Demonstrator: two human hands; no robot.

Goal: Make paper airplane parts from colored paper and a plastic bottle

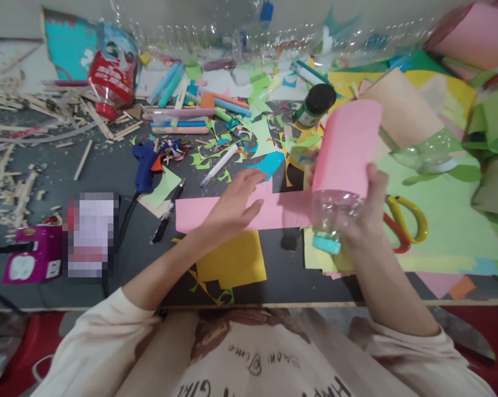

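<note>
Pink paper wraps a clear plastic bottle [343,165] that the right hand [367,212] grips near its lower end — cap toward the person, long axis tilted up and away above the desk [108,171]. The paper's loose strip [199,212] runs leftward, flat on the desk, and the left hand [236,204] lies open on it, palm down, fingers pointing toward the bottle. Yellow-handled scissors [410,220] rest just right of the bottle.

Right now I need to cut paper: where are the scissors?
In the head view, the scissors lie on the green paper at right, partly hidden behind the right hand holding the bottle.
</note>
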